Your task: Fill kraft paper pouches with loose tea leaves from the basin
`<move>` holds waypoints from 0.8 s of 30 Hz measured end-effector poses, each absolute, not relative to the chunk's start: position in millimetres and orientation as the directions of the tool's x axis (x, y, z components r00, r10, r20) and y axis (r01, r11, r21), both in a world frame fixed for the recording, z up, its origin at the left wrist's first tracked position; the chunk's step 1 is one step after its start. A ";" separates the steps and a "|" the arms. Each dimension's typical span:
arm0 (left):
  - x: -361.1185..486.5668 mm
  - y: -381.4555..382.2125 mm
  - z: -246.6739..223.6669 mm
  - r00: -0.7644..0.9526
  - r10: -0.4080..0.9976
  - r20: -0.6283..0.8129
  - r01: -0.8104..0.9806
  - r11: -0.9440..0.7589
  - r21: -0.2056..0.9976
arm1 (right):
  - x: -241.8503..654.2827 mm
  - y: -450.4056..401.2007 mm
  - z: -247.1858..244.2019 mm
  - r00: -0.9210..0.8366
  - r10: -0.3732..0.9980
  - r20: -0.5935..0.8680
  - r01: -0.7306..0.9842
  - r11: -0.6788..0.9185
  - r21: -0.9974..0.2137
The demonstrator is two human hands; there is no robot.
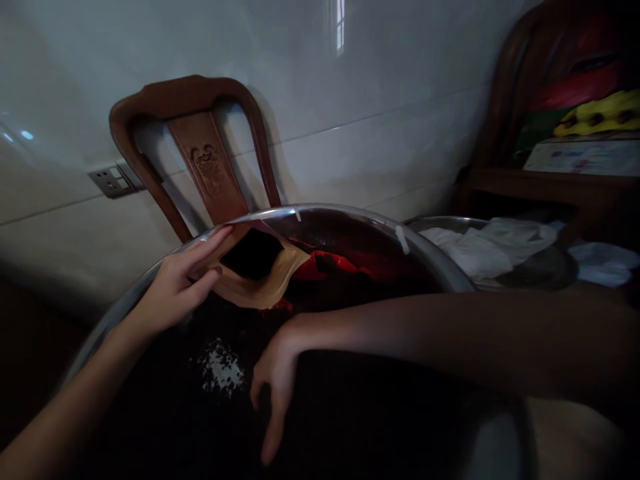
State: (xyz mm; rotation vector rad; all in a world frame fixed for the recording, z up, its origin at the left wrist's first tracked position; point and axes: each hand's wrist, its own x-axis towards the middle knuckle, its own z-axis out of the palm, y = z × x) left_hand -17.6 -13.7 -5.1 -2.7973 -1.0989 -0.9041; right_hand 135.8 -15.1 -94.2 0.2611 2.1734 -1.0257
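Note:
My left hand point(183, 280) is closed on the edge of a tan pouch point(273, 288), thumb and fingers pinching its left side. The pouch's mouth gapes and its inside looks black. Under it, a wide metal basin point(370, 215) holds a dark loose material point(360, 400) whose kind I cannot make out. My right hand point(277, 380) reaches down to this material, thumb and a finger apart; its other fingers are mostly hidden. To its left, a pale patch point(223, 367) shows through the dark material. Behind the pouch lies a shiny red package point(325, 262) inside the basin.
A carved wooden chair point(207, 153) stands behind the basin, against a tiled wall point(360, 100) with a socket point(113, 181). On the right, white plastic bags point(490, 247) lie in another metal bowl. Farther right, a wooden chair point(500, 87) bears boxes and a yellow tray point(600, 115).

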 end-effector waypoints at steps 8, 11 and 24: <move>-20.0 -12.9 -5.6 0.587 0.635 0.502 0.627 -0.749 0.214 | 136.8 -17.7 -89.1 -0.751 -0.071 -0.657 0.460 0.657 -0.597; -19.2 -13.1 -5.7 0.576 0.645 0.503 0.632 -0.741 0.226 | 136.7 -16.9 -90.2 -0.755 -0.075 -0.651 0.461 0.647 -0.608; -15.8 -13.6 -5.8 0.542 0.667 0.510 0.654 -0.717 0.243 | 140.1 -18.3 -82.8 -0.730 -0.113 -0.674 0.451 0.662 -0.599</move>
